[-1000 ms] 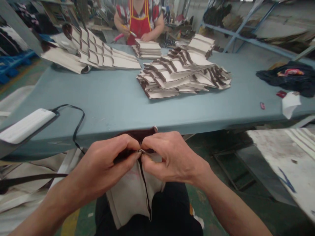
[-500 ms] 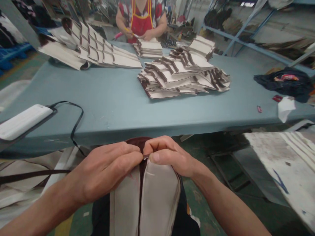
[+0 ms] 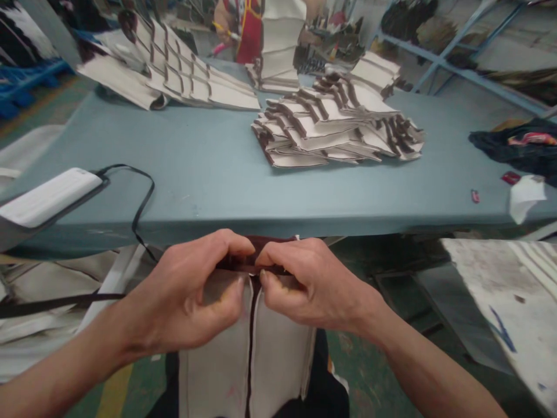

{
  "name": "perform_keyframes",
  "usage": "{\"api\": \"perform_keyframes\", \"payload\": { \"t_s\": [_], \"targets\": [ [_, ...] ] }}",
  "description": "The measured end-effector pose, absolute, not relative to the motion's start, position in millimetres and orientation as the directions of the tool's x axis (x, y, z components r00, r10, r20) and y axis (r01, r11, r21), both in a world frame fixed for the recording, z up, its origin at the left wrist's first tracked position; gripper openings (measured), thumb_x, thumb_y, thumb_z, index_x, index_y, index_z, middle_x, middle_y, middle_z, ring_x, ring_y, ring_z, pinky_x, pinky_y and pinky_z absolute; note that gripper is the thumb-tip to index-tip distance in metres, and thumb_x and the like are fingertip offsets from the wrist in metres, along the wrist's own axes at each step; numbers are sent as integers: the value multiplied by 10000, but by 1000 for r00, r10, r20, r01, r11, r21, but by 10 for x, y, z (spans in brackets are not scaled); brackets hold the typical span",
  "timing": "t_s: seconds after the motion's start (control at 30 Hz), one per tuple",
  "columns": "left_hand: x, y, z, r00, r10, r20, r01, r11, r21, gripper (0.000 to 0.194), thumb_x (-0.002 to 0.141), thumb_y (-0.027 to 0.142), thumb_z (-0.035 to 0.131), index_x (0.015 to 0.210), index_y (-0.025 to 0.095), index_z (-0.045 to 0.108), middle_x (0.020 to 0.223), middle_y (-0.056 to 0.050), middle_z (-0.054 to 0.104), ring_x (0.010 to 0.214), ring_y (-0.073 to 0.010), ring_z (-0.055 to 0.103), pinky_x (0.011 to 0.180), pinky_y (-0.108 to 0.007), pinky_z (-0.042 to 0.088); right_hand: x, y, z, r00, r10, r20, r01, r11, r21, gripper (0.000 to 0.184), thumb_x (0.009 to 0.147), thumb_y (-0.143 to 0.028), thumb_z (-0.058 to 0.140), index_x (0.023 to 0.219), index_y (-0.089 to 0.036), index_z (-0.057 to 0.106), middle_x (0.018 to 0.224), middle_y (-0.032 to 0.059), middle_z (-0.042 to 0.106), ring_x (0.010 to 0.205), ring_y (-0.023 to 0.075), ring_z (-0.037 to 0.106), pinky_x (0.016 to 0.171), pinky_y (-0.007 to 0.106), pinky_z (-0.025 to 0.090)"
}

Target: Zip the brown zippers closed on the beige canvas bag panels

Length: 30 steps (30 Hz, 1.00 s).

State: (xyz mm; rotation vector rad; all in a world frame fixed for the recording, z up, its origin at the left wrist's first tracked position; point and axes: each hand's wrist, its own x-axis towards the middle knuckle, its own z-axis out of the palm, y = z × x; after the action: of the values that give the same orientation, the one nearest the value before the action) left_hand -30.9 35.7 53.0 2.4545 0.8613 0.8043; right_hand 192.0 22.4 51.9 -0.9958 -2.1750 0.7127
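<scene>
A cream fabric piece point(image 3: 215, 371) with dark brown trim hangs in front of me over my lap, a dark seam running down its middle. My right hand point(image 3: 307, 281) pinches its brown top edge beside the seam, thumb in front and fingers curled behind. On the left half, my left hand point(image 3: 195, 290) has its thumb against the front face and its fingers curled over the top edge, leaving a gap between thumb and forefinger. The backs of both hands hide part of the top edge.
Across the blue-grey table point(image 3: 195, 168) lie a stack of cream and brown pieces point(image 3: 326, 125) and a fanned row point(image 3: 183, 69). A white device point(image 3: 52, 194) with a black cord sits at left. Opposite, a person in a red apron point(image 3: 249, 35) handles a raised cream piece.
My left hand has gone from lying flat over the edge to curled fingers with the thumb apart. The brown top edge is folded differently. Across the table, the person has lifted a cream piece.
</scene>
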Motion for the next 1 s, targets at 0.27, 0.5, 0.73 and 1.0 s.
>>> {"api": "perform_keyframes", "payload": {
  "t_s": [0.27,0.5,0.73,1.0],
  "targets": [
    [-384,457,545,740,646,185,394,-640,660,241,1098,258,454,939,219,631,818,35,676,711,-117,638,694,-222,459,1923,237,414,-520,768,375,444,617,-650,156,832,-108,510,762,-175,632,616,-51,564,519,75,433,549,224,318],
    [-377,495,378,723,581,374,386,-789,478,263,1095,268,463,901,220,634,761,-3,684,669,-158,634,629,-270,445,1870,265,334,-436,771,464,354,621,-699,123,792,-116,503,716,-197,557,597,-75,479,508,67,384,513,210,300],
    [-142,487,184,603,506,617,255,-855,451,423,1155,351,283,823,230,515,648,24,591,541,-133,519,536,-273,387,1701,136,206,-279,907,315,-17,324,-946,90,815,-225,544,728,-225,523,593,-69,447,499,93,369,497,227,326],
    [-91,613,124,554,525,646,78,-806,587,399,1151,396,323,878,214,551,705,11,605,631,-140,550,639,-266,462,1935,298,509,-482,782,395,220,544,-809,136,920,-170,598,788,-201,598,661,-47,564,576,94,482,567,228,372]
  ]
}}
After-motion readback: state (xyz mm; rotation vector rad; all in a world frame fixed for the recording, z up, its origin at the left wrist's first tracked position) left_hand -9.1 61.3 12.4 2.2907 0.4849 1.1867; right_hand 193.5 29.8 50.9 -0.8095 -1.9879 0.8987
